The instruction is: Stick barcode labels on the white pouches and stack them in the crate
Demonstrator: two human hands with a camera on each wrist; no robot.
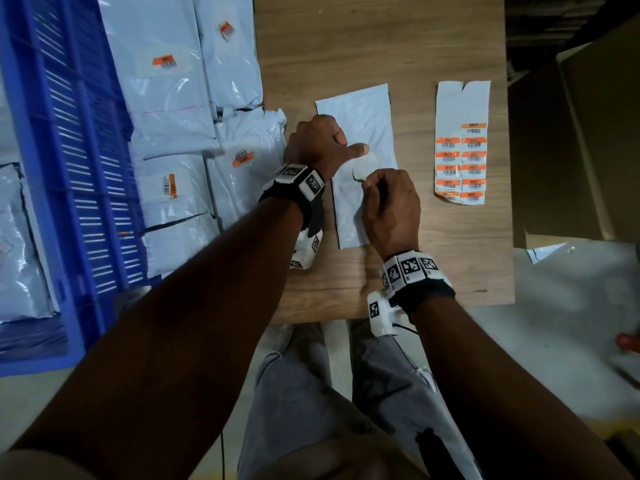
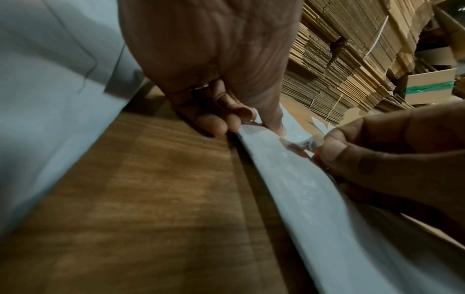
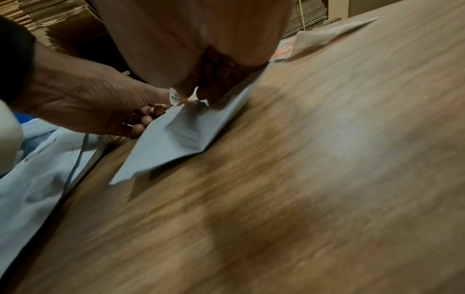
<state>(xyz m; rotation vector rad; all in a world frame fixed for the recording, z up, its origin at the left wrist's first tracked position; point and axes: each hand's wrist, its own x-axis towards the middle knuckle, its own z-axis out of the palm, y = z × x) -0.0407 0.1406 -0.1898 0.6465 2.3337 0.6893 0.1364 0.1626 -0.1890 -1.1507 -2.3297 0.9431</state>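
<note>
From left: blue crate, then four labelled white pouches that I count stacked beside it. My left hand, fingers curled, thumb pressing, pins the unlabelled pouch flat on the wooden table. My right hand pinches one barcode label touching that pouch. Farther right lies the label sheet, eleven labels left, then cardboard.

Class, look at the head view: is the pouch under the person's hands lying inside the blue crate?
No, the white pouch lies flat on the wooden table, to the right of the blue crate.
</note>
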